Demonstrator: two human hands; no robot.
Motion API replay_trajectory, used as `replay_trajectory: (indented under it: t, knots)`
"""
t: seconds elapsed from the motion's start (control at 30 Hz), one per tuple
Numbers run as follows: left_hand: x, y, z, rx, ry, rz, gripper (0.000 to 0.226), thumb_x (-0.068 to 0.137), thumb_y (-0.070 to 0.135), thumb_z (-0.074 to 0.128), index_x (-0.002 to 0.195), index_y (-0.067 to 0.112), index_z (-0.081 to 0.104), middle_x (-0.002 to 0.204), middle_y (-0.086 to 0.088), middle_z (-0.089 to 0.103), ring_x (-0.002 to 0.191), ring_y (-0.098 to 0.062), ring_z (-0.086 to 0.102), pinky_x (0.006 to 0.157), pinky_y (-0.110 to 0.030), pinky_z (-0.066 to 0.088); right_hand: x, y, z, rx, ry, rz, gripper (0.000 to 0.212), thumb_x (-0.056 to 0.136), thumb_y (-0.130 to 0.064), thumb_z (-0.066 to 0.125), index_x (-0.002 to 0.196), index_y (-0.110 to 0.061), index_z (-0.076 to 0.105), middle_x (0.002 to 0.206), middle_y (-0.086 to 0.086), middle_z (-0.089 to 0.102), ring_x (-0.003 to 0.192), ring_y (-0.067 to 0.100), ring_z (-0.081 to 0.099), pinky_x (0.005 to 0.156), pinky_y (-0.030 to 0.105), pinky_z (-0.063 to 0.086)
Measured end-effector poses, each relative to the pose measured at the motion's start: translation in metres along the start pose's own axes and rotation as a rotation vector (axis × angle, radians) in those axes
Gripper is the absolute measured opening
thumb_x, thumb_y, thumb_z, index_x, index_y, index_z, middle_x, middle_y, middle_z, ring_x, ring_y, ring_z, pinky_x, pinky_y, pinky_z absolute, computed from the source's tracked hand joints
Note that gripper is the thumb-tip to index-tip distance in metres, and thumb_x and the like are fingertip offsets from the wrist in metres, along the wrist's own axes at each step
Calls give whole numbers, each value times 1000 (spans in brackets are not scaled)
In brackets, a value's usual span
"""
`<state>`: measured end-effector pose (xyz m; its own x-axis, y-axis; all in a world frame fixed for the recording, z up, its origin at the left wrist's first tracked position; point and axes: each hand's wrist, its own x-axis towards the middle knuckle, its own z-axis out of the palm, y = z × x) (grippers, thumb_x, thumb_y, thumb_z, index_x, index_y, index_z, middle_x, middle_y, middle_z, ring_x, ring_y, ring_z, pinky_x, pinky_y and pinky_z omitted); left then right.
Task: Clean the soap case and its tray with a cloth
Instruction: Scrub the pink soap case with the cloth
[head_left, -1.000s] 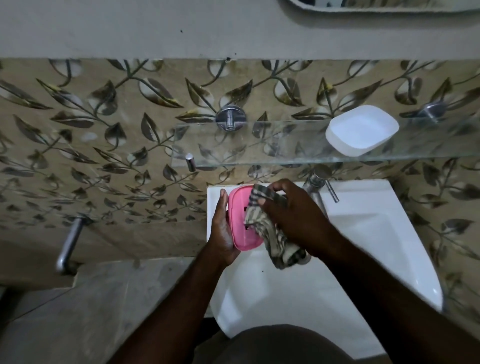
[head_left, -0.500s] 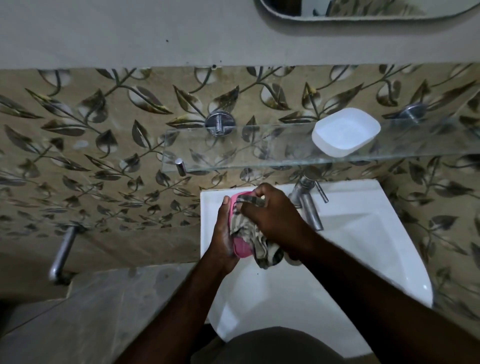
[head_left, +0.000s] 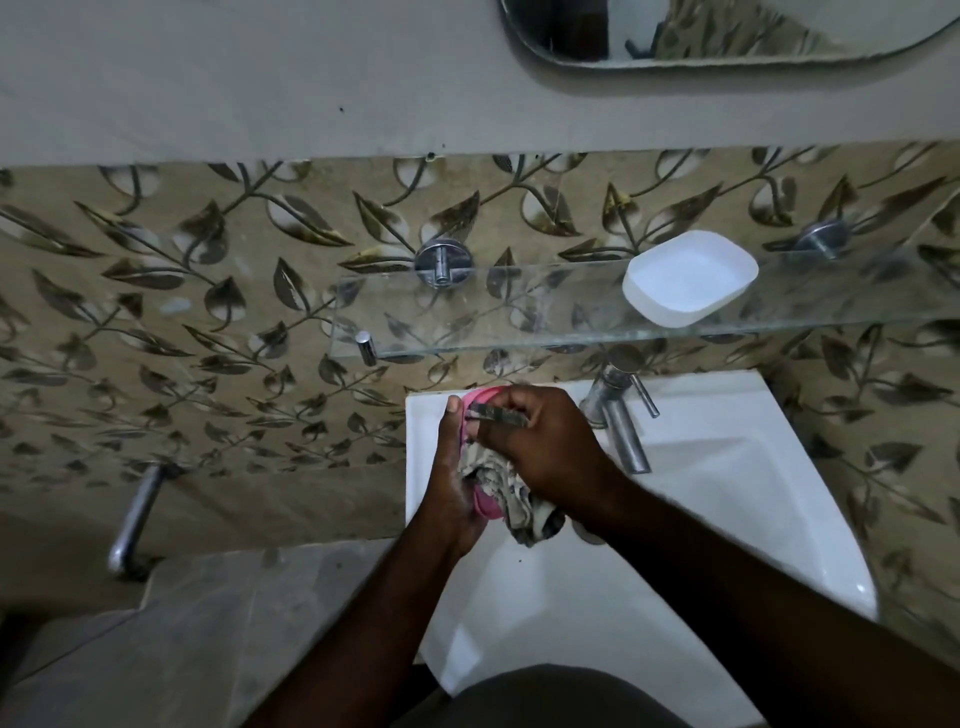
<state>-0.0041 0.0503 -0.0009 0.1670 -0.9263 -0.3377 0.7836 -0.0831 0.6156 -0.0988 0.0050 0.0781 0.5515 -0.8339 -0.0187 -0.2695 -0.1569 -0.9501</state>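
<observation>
Over a white ceramic basin (head_left: 727, 499), the left hand (head_left: 456, 470) grasps a pink oval plastic tray (head_left: 486, 508); the right hand (head_left: 543, 447) clenches crumpled striped cloth (head_left: 496, 475) against it.

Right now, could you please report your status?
Left hand holds pink plastic soap tray over white sink. Right hand presses striped cloth on it, steel tap close. Glass shelf holds white plastic case.

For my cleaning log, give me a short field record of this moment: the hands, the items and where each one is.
left hand: holds the pink plastic soap tray over the white ceramic sink
right hand: grips the striped cloth, pressed against the tray
white plastic soap case: on the glass shelf, apart from both hands
metal tap: at the sink's back, right of the hands
</observation>
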Motion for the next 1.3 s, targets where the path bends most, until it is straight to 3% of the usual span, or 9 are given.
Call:
replay_trajectory:
  t: [0.1,0.3,0.47,0.57,0.73,0.87,1.0,1.17,1.3]
  knots:
    - [0,2,-7,16,-32,-9,61,82,61,50,102,9,74,98,-16,75,89,-27,73,74,-35,60,-8,5,-1,7,-89,57,12,79,-13,77,75,-4,70,73,17,71,69,31,70,67,43,56]
    - [-2,-7,0,-24,-22,-15,60,84,62,54,111,13,74,116,-16,71,108,-28,68,84,-38,57,4,3,-9,109,-9,38,4,78,-15,78,82,-13,75,77,2,76,72,12,72,68,26,56]
    - [7,4,-14,99,86,-74,95,59,77,66,115,0,66,97,-18,72,82,-29,70,76,-39,57,-20,26,2,-297,-213,-61,2,81,-19,73,81,-17,73,74,-7,70,65,3,64,59,20,47]
    - [6,-1,-12,68,111,-99,87,64,76,57,105,0,71,88,-17,73,73,-27,71,66,-35,59,-14,24,-3,-310,-306,-39,9,79,-20,77,80,-12,72,76,-2,70,68,11,64,64,26,47]
    - [0,-2,-2,27,48,20,68,79,65,52,112,8,70,108,-17,72,100,-28,70,93,-41,53,7,7,-5,-33,-60,-86,7,82,-18,75,80,-12,72,76,3,73,72,13,69,71,31,53]
    - [6,8,-7,-6,123,-60,81,67,71,56,105,1,68,87,-15,70,76,-25,68,75,-35,56,-15,27,4,-191,-225,-52,8,82,-22,74,83,-14,72,81,0,73,78,18,69,75,39,56]
    - [5,-2,-12,-40,155,-103,85,64,75,58,108,2,69,86,-15,70,74,-26,66,73,-37,53,-14,34,-3,-319,-407,-30,10,81,-22,76,81,-13,71,79,0,71,77,17,67,72,34,53]
    - [5,0,-4,-73,87,-116,79,63,70,64,99,0,69,82,-18,72,74,-28,71,73,-36,58,-3,29,0,-231,-202,-128,8,82,-24,73,80,-18,67,76,0,71,73,14,66,71,32,50]
    - [12,11,-10,12,135,-50,87,66,72,52,118,2,62,92,-15,70,79,-25,67,77,-37,55,-18,49,5,-306,-277,-96,9,85,-33,69,89,-26,66,88,-5,74,79,5,67,74,28,55]
